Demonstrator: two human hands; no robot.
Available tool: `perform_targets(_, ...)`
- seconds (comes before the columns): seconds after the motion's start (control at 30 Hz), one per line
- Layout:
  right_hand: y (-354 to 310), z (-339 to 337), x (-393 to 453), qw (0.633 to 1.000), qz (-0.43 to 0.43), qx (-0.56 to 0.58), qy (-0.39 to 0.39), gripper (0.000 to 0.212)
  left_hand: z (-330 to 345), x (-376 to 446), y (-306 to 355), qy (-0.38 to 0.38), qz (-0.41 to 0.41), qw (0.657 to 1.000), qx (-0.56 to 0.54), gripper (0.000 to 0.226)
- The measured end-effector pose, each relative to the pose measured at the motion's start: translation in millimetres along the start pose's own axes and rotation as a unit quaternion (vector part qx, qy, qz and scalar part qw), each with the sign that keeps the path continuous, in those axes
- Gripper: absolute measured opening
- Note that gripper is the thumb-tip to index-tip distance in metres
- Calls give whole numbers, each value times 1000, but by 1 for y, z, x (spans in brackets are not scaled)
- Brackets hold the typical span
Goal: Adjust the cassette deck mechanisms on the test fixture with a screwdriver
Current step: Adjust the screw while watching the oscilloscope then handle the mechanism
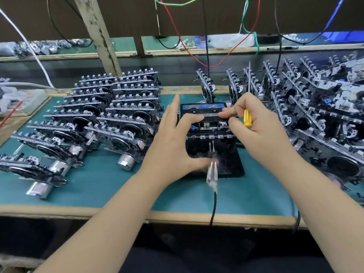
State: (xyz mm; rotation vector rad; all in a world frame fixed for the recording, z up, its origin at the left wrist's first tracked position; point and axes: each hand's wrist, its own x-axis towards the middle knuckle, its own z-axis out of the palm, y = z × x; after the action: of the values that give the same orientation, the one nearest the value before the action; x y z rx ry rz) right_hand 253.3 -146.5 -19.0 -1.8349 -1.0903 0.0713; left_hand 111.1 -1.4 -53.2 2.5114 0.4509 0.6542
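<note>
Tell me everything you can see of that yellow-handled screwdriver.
The yellow-handled screwdriver has a short, glossy, plastic-looking handle and a thin, bare metal shaft. It stands nearly upright, shaft pointing up and away from the bench, tip in the air, touching no mechanism. The right hand holds it, curled fingers around the handle, while its fingertips reach toward the black cassette on the fixture.

Clear plug [212, 171] motion-blurred under left thumb, cassette [202, 111] label unreadable, far shelf parts [39, 48] blurred, right-hand pile [334, 107] cropped
</note>
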Motion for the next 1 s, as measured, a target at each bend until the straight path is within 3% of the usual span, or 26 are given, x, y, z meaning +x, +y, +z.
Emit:
perform_targets(0.1, 1, 1, -2, 1000, 6, 3, 3, 27, 14, 3, -3, 57, -32, 993, -95, 64)
perform_targets(0.27, -2, 2, -4, 1000, 18, 6, 7, 28, 25, 2, -6, 100, -8, 983, -151, 65)
perform_targets(0.53, 10, 2, -8, 999, 23, 9, -28, 37, 29, 7, -14, 95, -14, 980, -176, 70)
perform_targets(0.6, 19, 5, -7, 997, 34, -6, -71, 30, 21, 2, -20, 57, -90, 958, -268, 87)
perform_targets(0.7, 21, 0, 2, 995, 33, 7, -91, 22, 15, 24, -22, -8, -145, 903, -405, 82)
perform_targets(0.8, 6, -8, 3, 995, 27, 20, -91, 12, 13, 21, -25, 13, -113, 939, -323, 80)
perform_targets(0.87, -6, -13, 1, 998, 19, 40, -52, 10, 22, 22, -19, 8, -46, 972, -228, 76)
perform_targets(0.93, -15, -15, -3, 998, -3, 61, -9, 29, 30, 12, -24, 65, 28, 986, -149, 67)
perform_targets(1.0, -19, -18, -5, 997, -14, 72, 25, 42, 33, 6, -19, 98, 19, 984, -150, 65)
